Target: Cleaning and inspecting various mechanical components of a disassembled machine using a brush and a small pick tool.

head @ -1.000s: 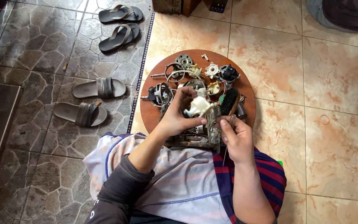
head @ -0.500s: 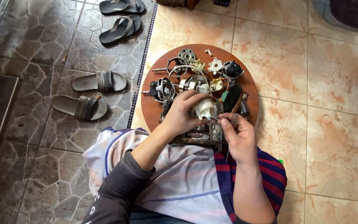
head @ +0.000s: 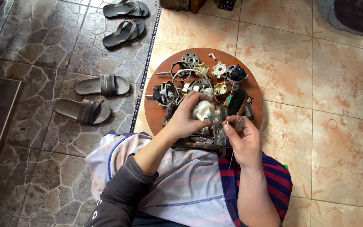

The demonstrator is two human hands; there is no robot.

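Overhead view of a seated person working over a round wooden board [head: 255, 94] set on a tiled floor. The left hand [head: 188, 117] is closed around a small cream-white part [head: 202, 110], which sits just above the near edge of the board, at about 6 o'clock from the board's centre. The right hand [head: 240, 138], at 3 o'clock from the left hand and almost touching it, pinches a thin rod-like tool [head: 232, 156] between thumb and fingers; the tool's tip points toward the white part, though contact cannot be made out. A heap of metal rings, gears and small mechanical parts [head: 198, 77] covers the board from its centre toward 12 o'clock, and a dark brush [head: 236, 101] lies at 1 o'clock from the right hand. On the darker stone floor at 9 o'clock from the board lie two grey sandals [head: 93, 96]; two dark flip-flops [head: 124, 19] lie at 11 o'clock.
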